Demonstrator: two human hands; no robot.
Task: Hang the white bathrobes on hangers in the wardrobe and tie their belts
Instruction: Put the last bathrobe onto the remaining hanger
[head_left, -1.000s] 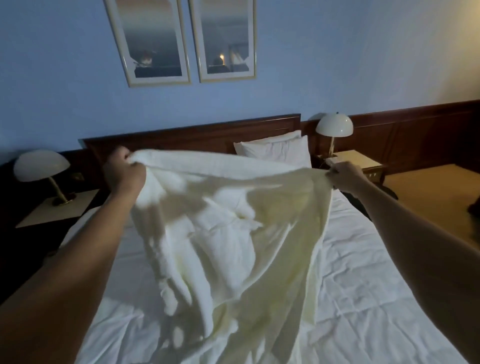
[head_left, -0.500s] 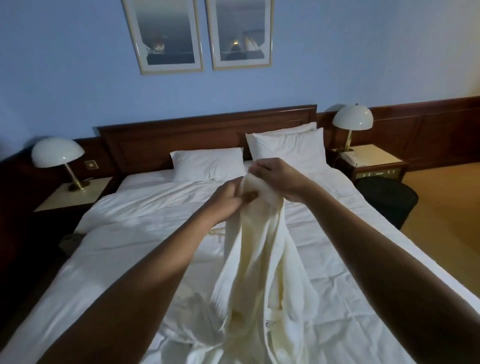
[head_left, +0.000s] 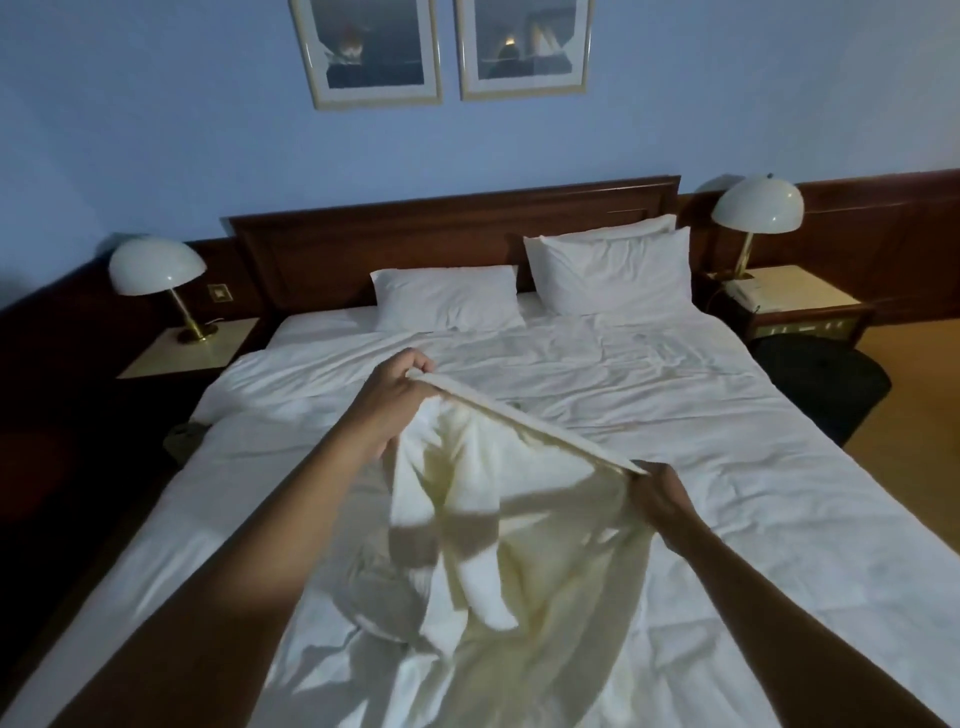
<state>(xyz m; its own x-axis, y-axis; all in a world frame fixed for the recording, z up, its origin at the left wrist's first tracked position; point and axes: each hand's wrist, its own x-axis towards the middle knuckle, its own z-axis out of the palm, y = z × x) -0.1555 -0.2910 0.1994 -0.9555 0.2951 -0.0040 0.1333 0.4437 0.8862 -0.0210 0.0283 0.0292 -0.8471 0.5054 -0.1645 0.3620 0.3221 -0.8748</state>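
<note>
I see the left hand (head_left: 396, 393) and right hand (head_left: 658, 498) each pinching one taut edge of the white towelling bathrobe (head_left: 498, 525) (its folds trailing) above the white-sheeted bed (head_left: 675, 395)

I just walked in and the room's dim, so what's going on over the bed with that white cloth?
A person is holding a white bathrobe above the bed, one edge pulled taut between both hands: the left hand grips the far end, the right hand pinches the near end. The rest hangs down onto the sheets. No wardrobe is in view, so hanging has not begun.
</note>
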